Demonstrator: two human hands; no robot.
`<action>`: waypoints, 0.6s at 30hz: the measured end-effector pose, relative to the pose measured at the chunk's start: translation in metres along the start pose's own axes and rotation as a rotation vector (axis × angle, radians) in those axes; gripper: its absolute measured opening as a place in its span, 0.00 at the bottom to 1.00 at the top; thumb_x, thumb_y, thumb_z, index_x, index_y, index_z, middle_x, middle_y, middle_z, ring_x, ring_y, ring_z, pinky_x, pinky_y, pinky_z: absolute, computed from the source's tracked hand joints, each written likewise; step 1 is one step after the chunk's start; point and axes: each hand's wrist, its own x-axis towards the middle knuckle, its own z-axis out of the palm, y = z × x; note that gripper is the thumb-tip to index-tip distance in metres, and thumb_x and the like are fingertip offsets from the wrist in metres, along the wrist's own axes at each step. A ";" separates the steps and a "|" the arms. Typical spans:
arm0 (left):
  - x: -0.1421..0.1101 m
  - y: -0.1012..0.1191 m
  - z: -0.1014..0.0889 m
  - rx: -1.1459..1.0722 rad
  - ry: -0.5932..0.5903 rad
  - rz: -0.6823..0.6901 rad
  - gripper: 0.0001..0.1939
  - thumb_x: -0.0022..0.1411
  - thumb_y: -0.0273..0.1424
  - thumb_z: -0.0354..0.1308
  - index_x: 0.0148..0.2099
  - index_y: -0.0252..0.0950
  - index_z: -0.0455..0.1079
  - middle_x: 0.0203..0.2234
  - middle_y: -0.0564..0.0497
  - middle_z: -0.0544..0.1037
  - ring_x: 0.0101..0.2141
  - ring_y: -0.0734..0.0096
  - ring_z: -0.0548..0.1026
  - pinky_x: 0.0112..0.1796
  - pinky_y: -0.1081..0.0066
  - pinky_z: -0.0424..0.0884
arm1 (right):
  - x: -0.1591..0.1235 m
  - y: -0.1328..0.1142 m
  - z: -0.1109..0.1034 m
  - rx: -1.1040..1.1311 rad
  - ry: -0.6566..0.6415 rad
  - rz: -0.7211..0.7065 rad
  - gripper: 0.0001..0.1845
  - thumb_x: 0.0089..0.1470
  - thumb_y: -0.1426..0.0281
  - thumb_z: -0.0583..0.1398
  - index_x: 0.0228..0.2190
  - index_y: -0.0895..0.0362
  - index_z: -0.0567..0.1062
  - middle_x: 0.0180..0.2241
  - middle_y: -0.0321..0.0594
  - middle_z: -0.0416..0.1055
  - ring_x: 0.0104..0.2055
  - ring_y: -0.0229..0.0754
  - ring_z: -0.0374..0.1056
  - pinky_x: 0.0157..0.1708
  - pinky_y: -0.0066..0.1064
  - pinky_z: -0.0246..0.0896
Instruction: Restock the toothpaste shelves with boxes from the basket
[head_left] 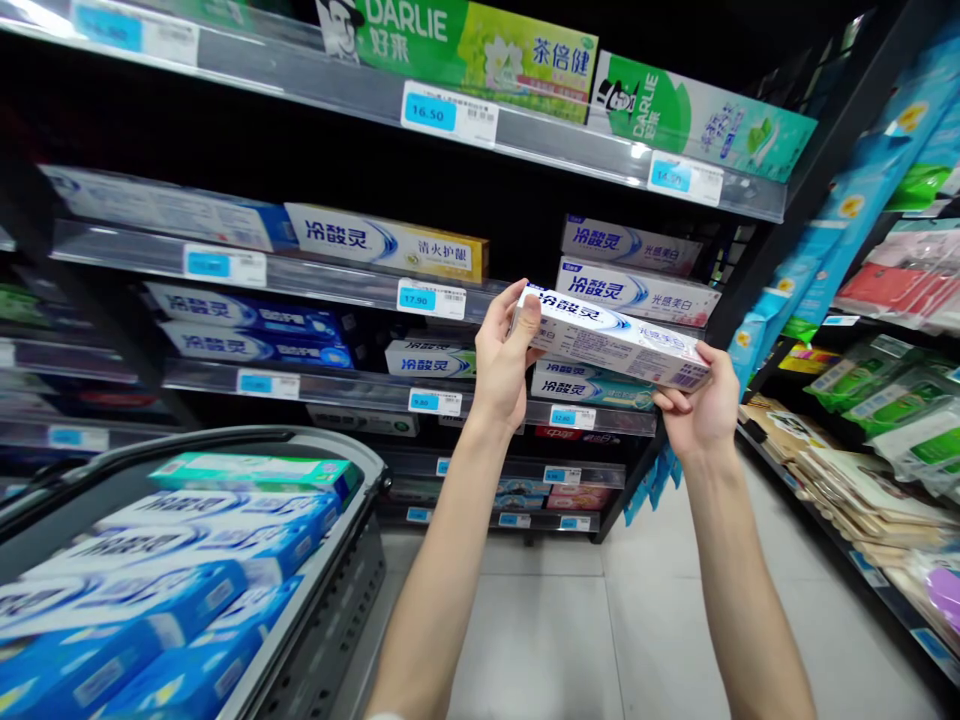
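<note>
Between both hands I hold a white toothpaste box (607, 338) with blue lettering, tilted down to the right in front of the shelves. My left hand (504, 350) grips its left end, thumb on the front face. At the right end, my right hand (703, 398) is closed around the corner. Just behind it, two similar white-and-lilac toothpaste boxes (637, 290) lie stacked on the middle shelf. Below the held box, a toothpaste box with a teal end (592, 388) sits on the lower shelf, partly hidden.
A grey shopping basket (341, 455) at lower left holds several blue-and-white toothpaste boxes (150, 560) and a green one (255, 470). Green Darlie boxes (457, 50) lie on the upper shelf (525, 125). Packaged goods (885, 390) fill a rack on the right, beside the tiled floor (540, 640).
</note>
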 end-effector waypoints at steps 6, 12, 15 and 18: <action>-0.002 0.000 -0.001 0.070 0.021 -0.005 0.31 0.60 0.55 0.68 0.58 0.45 0.74 0.52 0.45 0.77 0.54 0.57 0.76 0.48 0.68 0.76 | -0.001 0.002 0.002 0.014 0.009 0.029 0.12 0.47 0.63 0.65 0.30 0.56 0.70 0.31 0.33 0.79 0.11 0.23 0.43 0.10 0.20 0.46; -0.001 -0.001 -0.002 0.121 0.030 -0.010 0.32 0.61 0.57 0.66 0.60 0.45 0.73 0.52 0.46 0.76 0.55 0.57 0.75 0.49 0.67 0.76 | -0.002 0.004 0.002 0.030 0.019 0.033 0.10 0.49 0.65 0.64 0.30 0.56 0.69 0.31 0.34 0.79 0.11 0.23 0.43 0.11 0.20 0.47; 0.000 -0.002 -0.003 0.129 0.025 -0.002 0.32 0.61 0.58 0.66 0.60 0.45 0.72 0.53 0.45 0.76 0.56 0.57 0.75 0.49 0.67 0.76 | -0.002 0.005 0.003 0.033 0.022 0.029 0.10 0.49 0.64 0.64 0.31 0.56 0.70 0.31 0.34 0.79 0.11 0.23 0.43 0.11 0.20 0.47; 0.001 -0.003 -0.004 0.126 0.025 -0.001 0.33 0.61 0.58 0.66 0.60 0.45 0.72 0.54 0.45 0.76 0.55 0.57 0.75 0.49 0.67 0.76 | -0.002 0.005 0.003 0.034 0.021 0.032 0.10 0.49 0.64 0.64 0.31 0.56 0.70 0.31 0.34 0.79 0.11 0.23 0.44 0.11 0.20 0.47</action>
